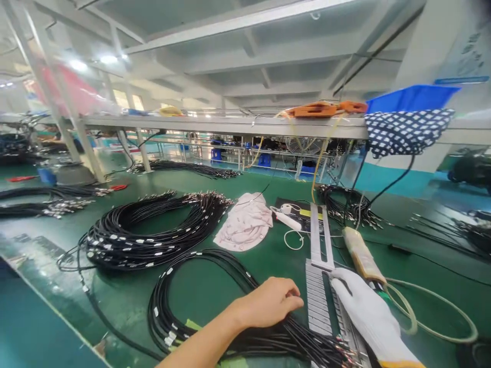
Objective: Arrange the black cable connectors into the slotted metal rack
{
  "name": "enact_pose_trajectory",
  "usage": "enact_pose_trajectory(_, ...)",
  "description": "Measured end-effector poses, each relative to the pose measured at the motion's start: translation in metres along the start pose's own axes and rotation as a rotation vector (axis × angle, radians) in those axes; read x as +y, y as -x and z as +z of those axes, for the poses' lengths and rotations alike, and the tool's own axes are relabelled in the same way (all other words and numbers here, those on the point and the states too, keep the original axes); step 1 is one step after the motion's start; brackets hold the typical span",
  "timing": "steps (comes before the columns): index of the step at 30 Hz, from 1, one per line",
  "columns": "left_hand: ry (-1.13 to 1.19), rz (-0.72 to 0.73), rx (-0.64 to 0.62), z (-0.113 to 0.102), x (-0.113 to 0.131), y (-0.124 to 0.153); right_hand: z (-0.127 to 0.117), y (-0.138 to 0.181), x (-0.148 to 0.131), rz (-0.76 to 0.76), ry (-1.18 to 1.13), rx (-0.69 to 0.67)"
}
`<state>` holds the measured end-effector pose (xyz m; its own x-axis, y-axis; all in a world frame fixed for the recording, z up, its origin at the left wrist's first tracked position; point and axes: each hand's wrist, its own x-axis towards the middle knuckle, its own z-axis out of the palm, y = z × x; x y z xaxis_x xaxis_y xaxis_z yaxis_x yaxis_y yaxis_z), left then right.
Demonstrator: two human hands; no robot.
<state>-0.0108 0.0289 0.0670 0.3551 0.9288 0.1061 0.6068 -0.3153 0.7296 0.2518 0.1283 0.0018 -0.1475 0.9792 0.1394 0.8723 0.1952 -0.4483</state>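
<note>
Cables in a black looped bundle lie at the near edge of the green surface, ends fanned beside a ridged metal fixture. They look light, limp and springy, best pinched near the terminal ends. Left hand, bare, rests fingers curled on those strands, grip narrow. Right hand, white-gloved, wraps a taped tool handle.

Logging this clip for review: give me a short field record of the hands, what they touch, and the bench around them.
Left hand: bare, fingers resting on the black cable bundle
Right hand: white-gloved, lying on the slotted metal fixture; grip unclear
Beside right hand: tape-wrapped tool with pale hose
Bench: green table, larger cable coil, pink cloth
Shelf: blue bin
</note>
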Motion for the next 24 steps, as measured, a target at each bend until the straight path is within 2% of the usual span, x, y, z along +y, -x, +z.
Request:
enact_pose_trajectory(2, -0.033, -0.014, 0.15, -0.002, 0.002, -0.001, -0.02, 0.01, -0.011, 0.004, -0.028, 0.0)
enact_pose_trajectory(3, -0.039, -0.028, 0.23, -0.004, 0.001, -0.001, -0.03, 0.018, -0.021, -0.08, -0.074, 0.033)
enact_pose_trajectory(6, -0.011, -0.06, 0.434, -0.012, -0.003, -0.002, -0.055, 0.05, -0.064, -0.565, -0.038, 0.214)
enact_pose_trajectory(7, -0.007, -0.066, 0.479, -0.014, -0.005, -0.003, -0.059, 0.061, -0.08, -0.809, 0.078, 0.118)
enact_pose_trajectory(9, -0.016, -0.078, 0.528, -0.017, -0.005, -0.002, -0.06, 0.078, -0.112, -0.974, 0.274, -0.006)
enact_pose_trajectory(10, -0.022, -0.086, 0.533, -0.018, -0.004, -0.001, -0.057, 0.083, -0.125, -0.964, 0.405, -0.131)
enact_pose_trajectory(12, -0.031, -0.092, 0.526, -0.02, 0.0, 0.002, -0.046, 0.087, -0.144, -0.797, 0.615, -0.429)
enact_pose_trajectory(13, -0.034, -0.093, 0.524, -0.02, 0.002, 0.003, -0.039, 0.087, -0.15, -0.693, 0.663, -0.539)
enact_pose_trajectory(14, -0.041, -0.088, 0.527, -0.022, 0.004, 0.004, -0.032, 0.085, -0.153, -0.649, 0.673, -0.565)
enact_pose_trajectory(18, -0.048, -0.024, 0.601, -0.031, 0.009, 0.008, -0.002, 0.076, -0.148, -0.76, 0.73, -0.314)
enact_pose_trajectory(21, -0.049, 0.032, 0.721, -0.046, 0.02, 0.015, 0.017, 0.066, -0.142, -0.733, 0.792, -0.314)
enact_pose_trajectory(24, -0.101, 0.094, 0.887, -0.061, 0.037, 0.028, 0.015, 0.058, -0.134, -0.65, 0.69, -0.262)
